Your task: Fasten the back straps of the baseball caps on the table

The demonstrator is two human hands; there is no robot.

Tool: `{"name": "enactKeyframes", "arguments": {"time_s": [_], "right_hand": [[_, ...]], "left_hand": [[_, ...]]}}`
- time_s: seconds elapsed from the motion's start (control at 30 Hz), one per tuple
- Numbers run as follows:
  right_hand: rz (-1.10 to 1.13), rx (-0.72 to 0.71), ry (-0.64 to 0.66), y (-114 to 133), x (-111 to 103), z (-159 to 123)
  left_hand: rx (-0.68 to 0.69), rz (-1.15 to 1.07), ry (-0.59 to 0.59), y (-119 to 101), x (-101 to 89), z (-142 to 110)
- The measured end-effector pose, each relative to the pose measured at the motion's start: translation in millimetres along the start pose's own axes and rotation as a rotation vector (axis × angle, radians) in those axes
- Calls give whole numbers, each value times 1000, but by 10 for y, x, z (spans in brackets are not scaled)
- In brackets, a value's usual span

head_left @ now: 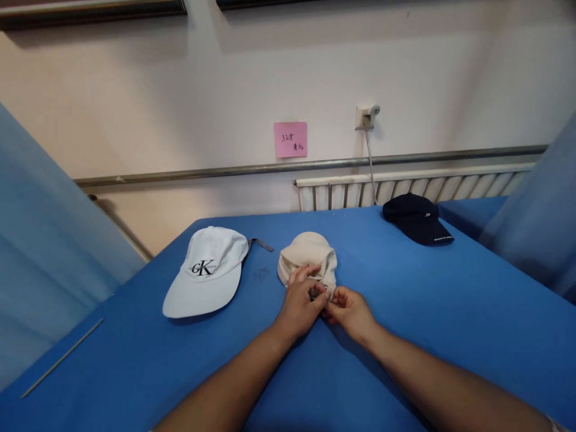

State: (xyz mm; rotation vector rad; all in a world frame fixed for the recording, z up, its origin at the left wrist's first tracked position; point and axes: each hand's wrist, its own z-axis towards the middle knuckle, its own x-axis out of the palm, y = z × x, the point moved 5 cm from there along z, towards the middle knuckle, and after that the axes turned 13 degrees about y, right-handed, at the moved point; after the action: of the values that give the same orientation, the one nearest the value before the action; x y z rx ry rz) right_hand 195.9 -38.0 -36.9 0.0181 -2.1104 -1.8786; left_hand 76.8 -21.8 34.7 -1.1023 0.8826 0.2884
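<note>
A beige cap [308, 247] lies on the blue table in front of me, its near edge under my fingers. My left hand [302, 303] rests over that near edge, with fingers curled and thumb and forefinger pinching it. Close beside it, my right hand [348, 310] pinches the cap's near right edge between thumb and fingertips. A small dark part shows between the left thumb and forefinger; its kind cannot be made out. To the left sits a white cap [211, 267] with black letters and a loose grey strap. A dark navy cap [414, 216] lies at the back right.
The blue table [279, 390] reaches the wall. A thin stick [63, 358] lies along its left side. Blue curtains [45, 240] hang at both sides. Behind are a metal rail [225, 171], a radiator [342, 195], a plugged-in socket [365, 117] and a pink note [290, 139].
</note>
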Motion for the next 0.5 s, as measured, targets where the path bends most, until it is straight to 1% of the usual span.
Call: {"name": "enactKeyframes", "arguments": {"time_s": [0.17, 0.4, 0.5], "right_hand": [[-24, 14, 24, 62, 20, -17], [-39, 3, 12, 85, 31, -22], [-67, -14, -24, 60, 19, -15]], "left_hand": [[-84, -138, 8, 81, -38, 34], [-94, -178, -2, 107, -35, 44], [-96, -176, -21, 93, -33, 43]]}}
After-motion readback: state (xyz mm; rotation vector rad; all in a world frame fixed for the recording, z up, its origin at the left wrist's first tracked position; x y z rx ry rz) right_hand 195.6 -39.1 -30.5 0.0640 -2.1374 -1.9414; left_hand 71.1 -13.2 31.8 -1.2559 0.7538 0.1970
